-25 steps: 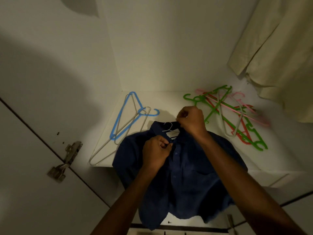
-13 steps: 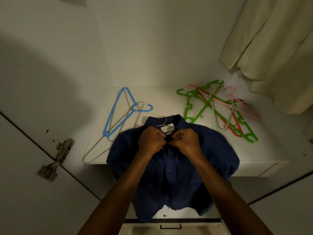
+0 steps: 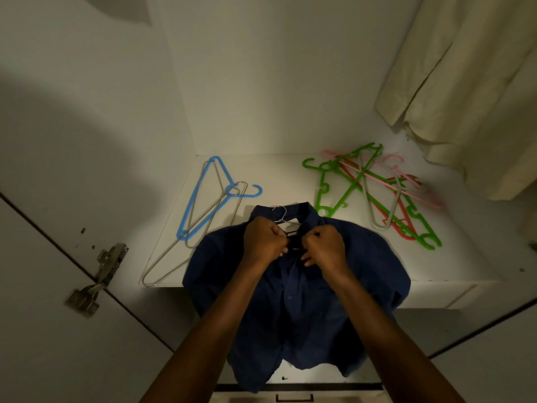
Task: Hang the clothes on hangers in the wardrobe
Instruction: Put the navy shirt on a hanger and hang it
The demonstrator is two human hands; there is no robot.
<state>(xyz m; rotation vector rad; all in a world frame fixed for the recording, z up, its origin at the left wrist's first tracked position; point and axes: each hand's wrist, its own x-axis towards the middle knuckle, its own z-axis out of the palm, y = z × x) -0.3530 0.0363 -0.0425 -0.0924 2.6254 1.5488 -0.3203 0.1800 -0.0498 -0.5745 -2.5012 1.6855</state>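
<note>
A dark blue shirt [image 3: 360, 274] lies on the white wardrobe shelf [image 3: 279, 175] and drapes over its front edge. A metal hanger sits inside the shirt; its hook [image 3: 280, 212] sticks out of the collar. My left hand [image 3: 266, 242] pinches the left side of the shirt front just below the collar. My right hand [image 3: 325, 245] pinches the right side of it. The two fists are close together at the top of the placket.
A blue plastic hanger [image 3: 203, 196] and two metal wire hangers [image 3: 174, 257] lie on the shelf's left. A heap of green, red, pink and grey hangers [image 3: 377, 196] lies at the right. A cream garment [image 3: 465, 82] hangs at upper right. A door hinge [image 3: 98, 274] is at left.
My right hand has come down from the collar's back to the shirt front, beside my left hand. Both hands now hold the placket near the collar.
</note>
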